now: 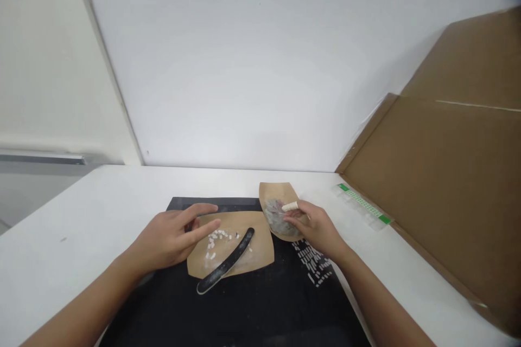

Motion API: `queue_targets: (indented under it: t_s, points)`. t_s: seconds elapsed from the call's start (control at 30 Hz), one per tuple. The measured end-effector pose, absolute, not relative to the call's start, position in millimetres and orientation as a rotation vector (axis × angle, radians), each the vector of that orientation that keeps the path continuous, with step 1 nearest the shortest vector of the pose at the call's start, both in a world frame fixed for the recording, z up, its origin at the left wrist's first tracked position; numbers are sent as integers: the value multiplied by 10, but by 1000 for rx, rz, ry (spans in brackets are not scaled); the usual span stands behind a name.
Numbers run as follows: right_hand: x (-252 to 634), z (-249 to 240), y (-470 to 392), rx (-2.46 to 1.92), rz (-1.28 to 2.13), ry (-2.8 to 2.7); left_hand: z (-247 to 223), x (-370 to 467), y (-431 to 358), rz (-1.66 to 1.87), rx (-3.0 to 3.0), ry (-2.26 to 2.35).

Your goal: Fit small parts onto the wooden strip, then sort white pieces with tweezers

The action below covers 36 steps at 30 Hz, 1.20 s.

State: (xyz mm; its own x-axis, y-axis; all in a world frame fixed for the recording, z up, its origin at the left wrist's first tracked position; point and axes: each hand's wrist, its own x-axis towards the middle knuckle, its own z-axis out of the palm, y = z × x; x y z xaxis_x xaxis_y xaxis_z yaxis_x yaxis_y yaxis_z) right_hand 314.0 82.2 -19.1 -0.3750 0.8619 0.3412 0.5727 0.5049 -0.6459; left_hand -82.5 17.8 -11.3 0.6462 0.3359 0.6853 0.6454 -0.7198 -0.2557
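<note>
My left hand (179, 233) hovers at the left of a brown paper sheet (260, 252), index and middle fingers stretched and apart, holding nothing. Small white pieces (220, 234) lie scattered on that sheet. Across it rests a dark, curved nail file (228, 264), its lower end past the sheet's edge. My right hand (315, 225) is over a smaller brown paper piece (279, 190) bearing a greyish translucent heap (277, 218). A cream ribbed sleeve (290, 206) appears to cover the index fingertip. Thumb and index stand slightly apart; no held piece can be made out.
Beneath the papers is a black mat (252, 314) on a white table (407, 276). Small white pieces lie in rows (312, 260) beside my right wrist. A clear plastic strip with green printing (364, 205) lies by a large brown cardboard box (439, 184) at right. A white wall stands behind.
</note>
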Motion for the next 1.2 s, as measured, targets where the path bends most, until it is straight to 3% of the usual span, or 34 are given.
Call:
queue_targets:
  t_s: [0.5,0.83,1.2]
  points:
    - [3155,-226,862,-1159,893,-1666,-86,-786,142,-868,-2424,-822]
    - [3177,-133,812,-1302,467,-1930,-143,-780,170,-843,-2451,-836]
    - [3208,-73,761,-1474,493,-1770,-77,-772,151,-802,-2619,-796]
